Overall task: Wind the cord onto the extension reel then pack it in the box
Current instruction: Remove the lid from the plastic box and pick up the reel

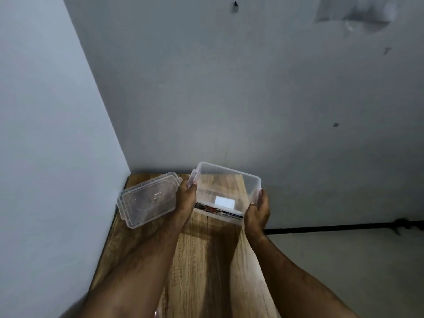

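A clear plastic box (pixel 229 180) with side clip latches is held over the far end of a narrow wooden table (pixel 206 260). My left hand (pixel 187 197) grips its left end and my right hand (pixel 258 211) grips its right end. The box is tilted toward me and looks empty, with a white label and a printed sticker on its underside. Its clear lid (pixel 148 199) lies flat on the table to the left, beside my left hand. No reel or cord is in view.
The table stands in a corner, with a pale wall (pixel 46 134) on the left and a grey wall (pixel 252 88) behind. A black bar (pixel 332 227) runs along the floor at the right.
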Tool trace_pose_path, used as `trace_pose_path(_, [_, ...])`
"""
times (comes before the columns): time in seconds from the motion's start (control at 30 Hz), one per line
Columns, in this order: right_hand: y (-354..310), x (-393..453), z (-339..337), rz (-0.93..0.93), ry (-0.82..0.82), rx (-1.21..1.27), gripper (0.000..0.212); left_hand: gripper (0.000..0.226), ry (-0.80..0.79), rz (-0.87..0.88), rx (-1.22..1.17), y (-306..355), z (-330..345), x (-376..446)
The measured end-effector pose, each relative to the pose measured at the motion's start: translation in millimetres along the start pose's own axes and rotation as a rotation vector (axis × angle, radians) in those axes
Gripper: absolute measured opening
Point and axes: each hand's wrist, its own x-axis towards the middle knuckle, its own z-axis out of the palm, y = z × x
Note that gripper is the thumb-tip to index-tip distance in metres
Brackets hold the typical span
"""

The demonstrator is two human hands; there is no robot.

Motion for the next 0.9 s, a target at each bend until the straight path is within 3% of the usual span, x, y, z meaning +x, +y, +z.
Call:
trace_pose_path(0.23, [-15, -34, -34, -0.026, -0.061, -0.031, 0.047, 0.033, 0.038, 0.035, -0.001, -7, -11, -58])
trace_pose_path(0.57, [-12, -95, -98, 0.000, -0.129, -0.039, 0.058, 0.035, 0.106, 0.036, 0.022, -40, -25, -159])
trace_pose_path(0.9, [14, -139, -144, 0.022, -0.155, -0.090, 0.062, 0.041, 0.221, 0.002, 0.211, -66, -37, -256])
